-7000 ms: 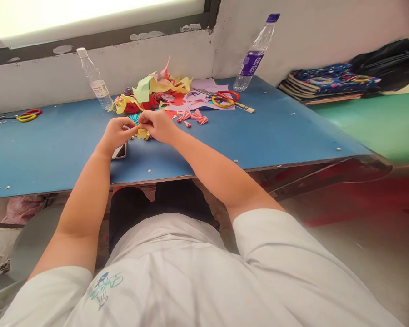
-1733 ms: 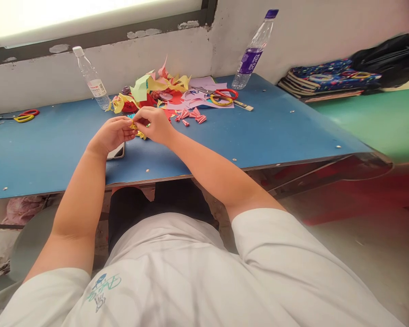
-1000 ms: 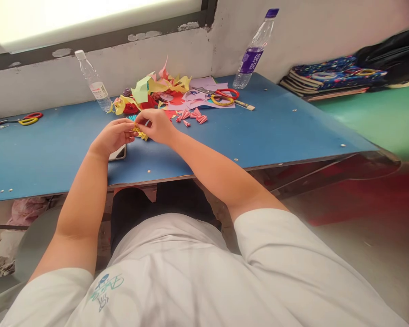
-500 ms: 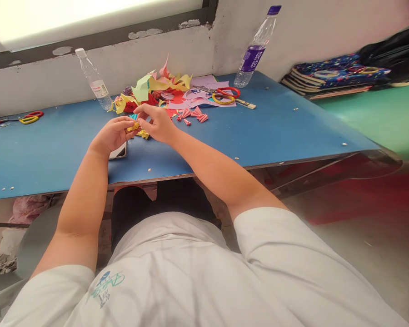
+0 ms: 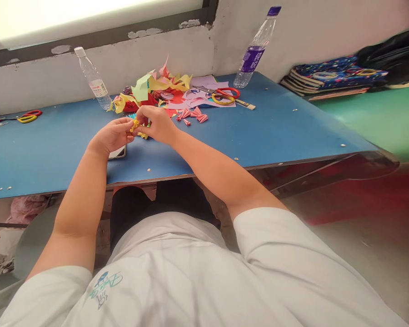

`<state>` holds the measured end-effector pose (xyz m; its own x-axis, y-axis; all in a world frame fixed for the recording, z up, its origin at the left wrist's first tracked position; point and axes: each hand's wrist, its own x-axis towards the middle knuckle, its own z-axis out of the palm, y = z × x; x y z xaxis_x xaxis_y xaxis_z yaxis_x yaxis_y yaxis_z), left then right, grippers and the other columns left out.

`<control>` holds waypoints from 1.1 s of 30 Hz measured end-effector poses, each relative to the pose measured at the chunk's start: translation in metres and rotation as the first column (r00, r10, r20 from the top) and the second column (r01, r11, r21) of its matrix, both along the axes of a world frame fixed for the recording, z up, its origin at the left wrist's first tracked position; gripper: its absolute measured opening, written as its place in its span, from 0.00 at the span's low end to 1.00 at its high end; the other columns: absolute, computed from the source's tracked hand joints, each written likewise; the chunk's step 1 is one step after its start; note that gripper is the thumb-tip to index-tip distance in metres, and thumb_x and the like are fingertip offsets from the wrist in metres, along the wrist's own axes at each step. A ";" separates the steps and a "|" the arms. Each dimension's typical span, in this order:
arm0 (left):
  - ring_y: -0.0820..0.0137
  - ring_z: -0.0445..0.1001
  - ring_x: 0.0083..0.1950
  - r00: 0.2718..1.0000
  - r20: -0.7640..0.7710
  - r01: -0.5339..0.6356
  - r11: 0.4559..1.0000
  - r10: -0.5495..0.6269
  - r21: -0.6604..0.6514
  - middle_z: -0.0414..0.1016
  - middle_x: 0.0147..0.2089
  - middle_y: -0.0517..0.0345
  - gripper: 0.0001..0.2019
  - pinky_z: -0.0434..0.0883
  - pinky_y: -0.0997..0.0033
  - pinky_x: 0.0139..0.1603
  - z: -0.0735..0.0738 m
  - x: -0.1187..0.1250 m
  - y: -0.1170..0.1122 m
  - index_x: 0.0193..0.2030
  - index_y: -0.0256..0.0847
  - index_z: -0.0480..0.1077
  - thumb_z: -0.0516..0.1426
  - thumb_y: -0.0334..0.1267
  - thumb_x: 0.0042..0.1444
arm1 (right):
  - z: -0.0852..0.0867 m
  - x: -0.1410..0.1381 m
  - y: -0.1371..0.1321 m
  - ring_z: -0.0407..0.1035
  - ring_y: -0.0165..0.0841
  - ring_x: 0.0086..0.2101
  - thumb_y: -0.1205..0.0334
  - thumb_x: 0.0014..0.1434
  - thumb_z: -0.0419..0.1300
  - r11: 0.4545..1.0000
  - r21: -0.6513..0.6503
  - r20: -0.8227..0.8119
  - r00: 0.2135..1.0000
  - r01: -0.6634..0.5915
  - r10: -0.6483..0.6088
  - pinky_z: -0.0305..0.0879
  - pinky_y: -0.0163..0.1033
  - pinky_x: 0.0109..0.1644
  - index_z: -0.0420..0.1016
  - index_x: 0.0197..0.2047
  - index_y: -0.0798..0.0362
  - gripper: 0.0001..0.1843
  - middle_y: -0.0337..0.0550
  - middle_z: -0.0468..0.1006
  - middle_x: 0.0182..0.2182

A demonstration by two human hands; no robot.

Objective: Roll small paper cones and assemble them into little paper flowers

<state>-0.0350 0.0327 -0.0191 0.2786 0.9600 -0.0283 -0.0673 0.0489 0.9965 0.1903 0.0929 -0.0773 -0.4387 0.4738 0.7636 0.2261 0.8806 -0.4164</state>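
Observation:
A small folded yellow paper piece (image 5: 134, 126) is pinched between the fingertips of my left hand (image 5: 112, 135). From the other side my right hand (image 5: 158, 125) closes on the same piece with thumb and fingers. Just below the fingers, more folded yellow paper (image 5: 143, 135) lies on the blue table (image 5: 204, 141), partly hidden. Blue folded paper (image 5: 132, 116) shows behind my fingertips. Right of my right hand lie several small pink folded paper cones (image 5: 192, 114). A dark-edged flat device (image 5: 118, 152) is partly covered by my left hand.
Behind my hands is a heap of coloured paper scraps (image 5: 157, 86). Scissors (image 5: 225, 95) lie on purple paper, and other scissors (image 5: 29, 116) at the far left. A white-capped bottle (image 5: 97, 86) and a purple-labelled bottle (image 5: 252, 59) stand near the wall. Stacked books (image 5: 303, 81) sit at right.
My right-hand fingers have come down onto the yellow paper piece, which has turned more upright between both hands. The view has shifted very slightly.

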 end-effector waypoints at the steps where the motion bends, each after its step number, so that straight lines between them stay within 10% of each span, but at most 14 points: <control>1: 0.69 0.85 0.39 1.000 0.016 0.016 1.000 -0.016 0.001 0.84 0.40 0.54 0.20 0.77 0.71 0.38 0.000 0.000 0.000 0.43 0.40 0.88 0.89 0.44 0.55 | 0.000 0.000 0.001 0.74 0.39 0.47 0.49 0.82 0.74 1.000 0.010 -0.009 1.000 -0.010 0.010 0.79 0.46 0.58 0.73 0.52 0.46 0.16 0.41 0.80 0.46; 11: 0.71 0.83 0.38 0.998 0.040 0.047 0.999 -0.047 -0.013 0.86 0.40 0.53 0.18 0.82 0.71 0.43 0.000 0.000 0.003 0.38 0.40 0.88 0.88 0.42 0.50 | 0.005 0.002 -0.003 0.73 0.39 0.45 0.40 0.87 0.69 0.999 0.020 -0.037 0.998 -0.043 0.044 0.80 0.47 0.57 0.73 0.46 0.46 0.22 0.41 0.79 0.42; 19: 0.68 0.92 0.44 0.999 0.010 -0.047 0.998 0.047 -0.038 0.91 0.45 0.54 0.16 0.90 0.66 0.57 -0.001 0.001 0.000 0.41 0.41 0.85 0.86 0.39 0.63 | 0.002 0.001 -0.006 0.77 0.39 0.47 0.47 0.90 0.65 0.999 -0.002 -0.011 0.999 -0.051 0.051 0.83 0.46 0.60 0.77 0.53 0.47 0.14 0.43 0.83 0.46; 27: 0.73 0.90 0.39 0.999 0.033 -0.039 0.998 0.041 -0.055 0.94 0.47 0.51 0.03 0.87 0.78 0.47 0.003 0.004 0.000 0.50 0.39 0.92 0.74 0.35 0.76 | 0.007 0.003 -0.010 0.79 0.40 0.49 0.53 0.89 0.60 0.999 -0.030 -0.036 0.999 -0.024 0.023 0.85 0.48 0.64 0.79 0.55 0.47 0.10 0.46 0.86 0.49; 33: 0.70 0.94 0.45 0.998 0.022 -0.053 0.998 0.054 -0.019 0.94 0.50 0.56 0.14 0.91 0.72 0.55 0.005 0.006 -0.003 0.52 0.44 0.88 0.83 0.37 0.66 | -0.003 0.001 0.002 0.80 0.40 0.49 0.71 0.75 0.56 0.998 0.024 -0.044 0.998 -0.053 0.054 0.84 0.49 0.61 0.79 0.62 0.50 0.19 0.47 0.87 0.52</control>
<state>-0.0290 0.0295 -0.0137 0.2277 0.9729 -0.0400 -0.0928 0.0626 0.9937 0.1910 0.0946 -0.0801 -0.4279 0.4326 0.7936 0.1599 0.9004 -0.4046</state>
